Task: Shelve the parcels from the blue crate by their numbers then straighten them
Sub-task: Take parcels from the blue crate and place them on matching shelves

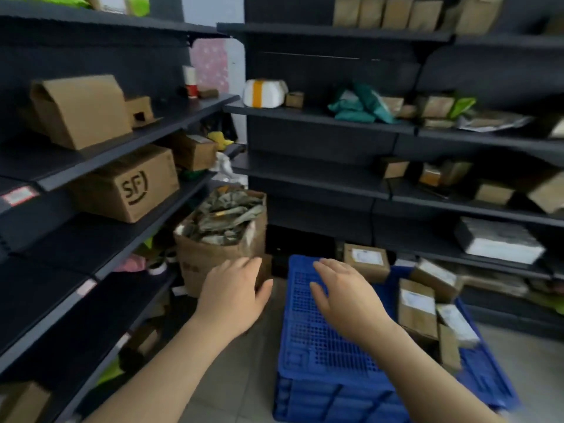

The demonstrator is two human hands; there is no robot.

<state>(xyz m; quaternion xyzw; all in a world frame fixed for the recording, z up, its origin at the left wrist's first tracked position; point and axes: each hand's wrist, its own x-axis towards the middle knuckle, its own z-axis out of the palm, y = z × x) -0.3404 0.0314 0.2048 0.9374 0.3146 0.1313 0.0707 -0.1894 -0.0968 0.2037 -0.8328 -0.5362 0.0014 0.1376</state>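
Narrow stockroom corner, walled by dark shelves (122, 141) on the left and across the back, with a strip of pale wall (213, 13) and a pink patterned panel (210, 62) in the gap between them. Underfoot, pale floor tiles (232, 377). On the tiles, close to the back unit, the blue crate (320, 346), its perforated bottom bare on the near-left side. Heaped in its right half, the parcels (416, 306): brown cartons with white labels, tilted and overlapping, numbers too blurred to read. Above the bare mesh, the right hand (345, 291), palm down, fingers straight and spread, holding nothing. Left of the crate, the left hand (235, 291), fingers and thumb curled round a small box (265, 271), mostly hidden behind the hand. Just beyond it on the floor, a paper bag (219, 248) stuffed with crumpled scraps. On the left shelves, open cartons and an SF box (125, 187). On the back shelves, more cartons, green mailers (360, 105) and a white bundle (264, 93) with a yellow band, loosely scattered.
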